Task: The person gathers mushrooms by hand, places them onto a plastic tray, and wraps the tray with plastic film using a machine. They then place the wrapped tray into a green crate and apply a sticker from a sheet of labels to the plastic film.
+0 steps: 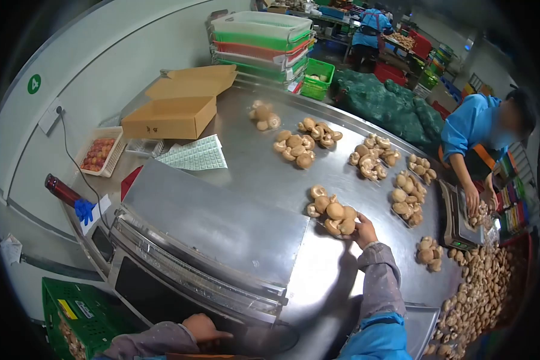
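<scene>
The right hand (365,231) reaches out and touches the near side of a mushroom pile (332,213). Its fingertips hide behind the mushrooms, so I cannot tell if it grabs one or just rests there. The pile lies right at the hand's 11 o'clock, touching it.

The left hand (203,328) is low down, at 6 o'clock in the view. It lies loose on the dark edge of a machine and holds nothing.

More small piles sit around the first one. One pile (295,147) is at its 11 o'clock, another pile (372,157) at 1 o'clock, and a long pile (407,199) at 3 o'clock. A little pile (429,252) lies near the right hand at 4 o'clock. Nothing stands between the right hand and its pile.

A big heap of mushrooms (480,291) fills the table's corner at 4 o'clock. Beside it stands a scale (456,222). A co-worker in a blue top (469,127) puts a hand (473,203) over the scale.

All of this lies on a shiny metal table (252,174). A flat metal cover (210,219) sits between the two hands. At 10 o'clock on the table are an open cardboard box (173,111) and a sheet of stickers (193,156). A white basket (100,155) is at 9 o'clock.

Past the table are stacked trays (261,39) at 12 o'clock and green net bags (390,105) at 1 o'clock. The grey wall bears a green number sign (34,84).
</scene>
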